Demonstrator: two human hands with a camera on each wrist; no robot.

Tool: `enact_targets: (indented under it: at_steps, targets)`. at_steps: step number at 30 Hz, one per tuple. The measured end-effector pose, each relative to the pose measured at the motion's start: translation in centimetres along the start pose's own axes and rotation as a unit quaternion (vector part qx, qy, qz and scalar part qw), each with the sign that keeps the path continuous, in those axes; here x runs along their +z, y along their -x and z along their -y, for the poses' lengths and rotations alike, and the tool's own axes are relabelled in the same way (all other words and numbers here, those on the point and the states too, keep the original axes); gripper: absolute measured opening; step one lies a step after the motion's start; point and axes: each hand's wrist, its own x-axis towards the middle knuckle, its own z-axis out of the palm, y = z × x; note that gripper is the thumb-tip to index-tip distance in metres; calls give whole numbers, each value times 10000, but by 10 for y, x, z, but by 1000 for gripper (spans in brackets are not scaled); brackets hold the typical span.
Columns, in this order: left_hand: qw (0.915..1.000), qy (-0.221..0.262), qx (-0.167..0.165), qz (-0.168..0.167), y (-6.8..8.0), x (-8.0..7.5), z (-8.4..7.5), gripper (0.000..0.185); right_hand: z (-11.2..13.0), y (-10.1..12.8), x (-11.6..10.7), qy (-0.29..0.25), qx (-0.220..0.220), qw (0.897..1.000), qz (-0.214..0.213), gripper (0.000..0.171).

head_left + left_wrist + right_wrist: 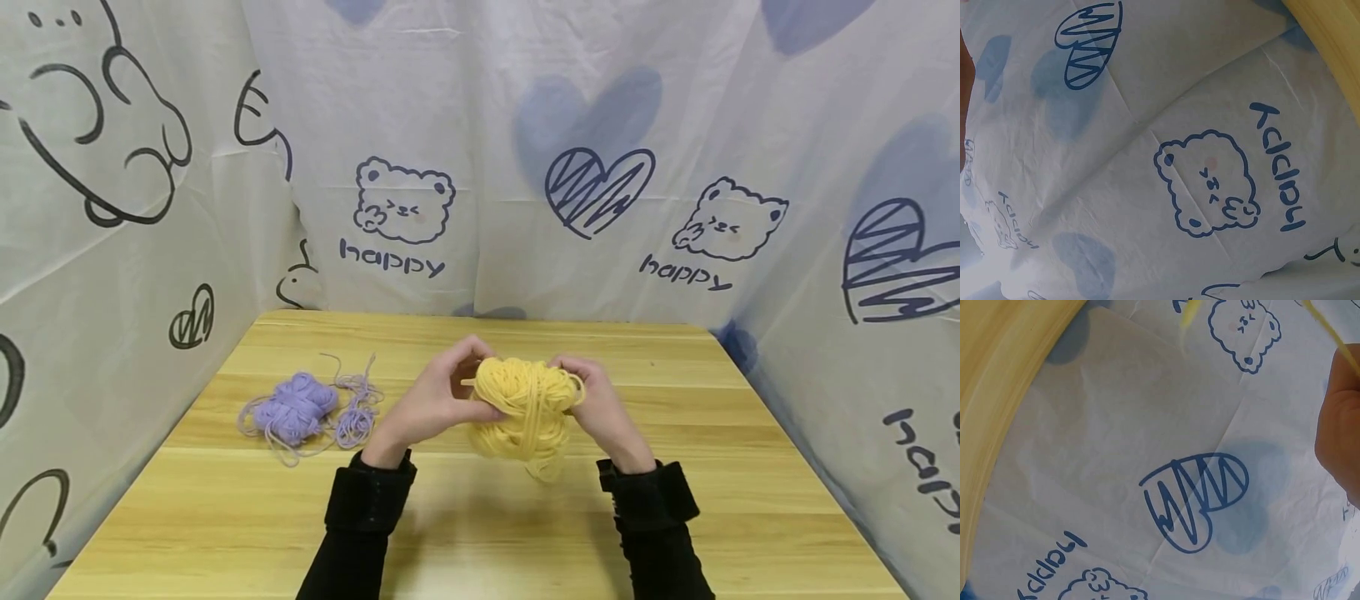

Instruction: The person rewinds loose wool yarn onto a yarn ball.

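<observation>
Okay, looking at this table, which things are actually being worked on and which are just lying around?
In use:
yellow yarn ball, held above the table
left hand, gripping its left side
right hand, gripping its right side

Lying about:
purple yarn, a loose bundle with trailing strands on the wooden table, left of the hands and untouched

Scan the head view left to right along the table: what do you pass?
Purple yarn → left hand → yellow yarn → right hand. Both hands grip the yellow yarn above the table.
</observation>
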Motion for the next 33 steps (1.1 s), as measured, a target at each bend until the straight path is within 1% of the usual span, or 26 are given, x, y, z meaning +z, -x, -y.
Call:
enact_targets:
  at_steps: [3,6,9,13,17,20,23,25,28,31,33]
  targets:
    - [9995,275,28,-160,0,-1,0,43,-1,-1,2,246,310,9991,-133,17]
    - [9985,393,37,-388,-2,-2,0,43,-2,-1,3,382,518,9978,-129,22]
    - [9968,406,-33,-688,-3,-2,0,42,-2,-2,4,242,591,9979,64,27]
    - [9928,461,-133,-1093,-4,-2,1,40,-1,-1,4,83,507,9980,381,24]
    - [9851,748,-218,-1536,-4,-3,2,38,-2,0,3,321,260,9973,603,22]
    - [9762,958,-202,-1935,-5,-4,2,37,-1,0,3,595,163,9954,730,24]
    - [9671,986,-144,-2343,-6,-5,2,36,2,0,5,815,186,9922,923,24]
    - [9623,933,-114,-2551,-6,-6,3,36,5,0,6,984,143,9893,1068,23]
    - [9579,648,-106,-2797,-7,-6,4,37,9,2,6,1116,77,9858,1252,19]
    - [9568,87,-128,-2902,-7,-6,7,41,13,5,6,1144,-18,9847,1313,15]
    - [9571,-352,-146,-2873,-7,-6,9,43,16,8,5,1059,-71,9859,1292,13]
